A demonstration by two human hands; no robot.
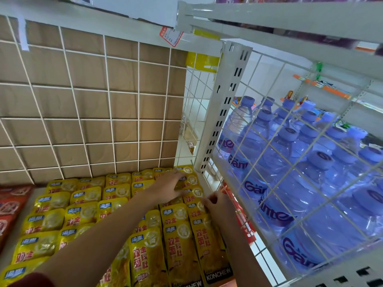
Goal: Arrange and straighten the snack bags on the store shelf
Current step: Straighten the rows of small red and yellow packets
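The right hand (217, 204) is pinching the far end of a glossy yellow foil snack bag (195, 213) in the white metal shelf's (39, 190) rightmost row (long axis front-to-back), the left hand (172, 188) pressing flat-fingered just beyond.

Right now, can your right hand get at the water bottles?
Probably not: the wire grid panel stands between the right hand, which pinches a yellow snack bag, and the water bottles.
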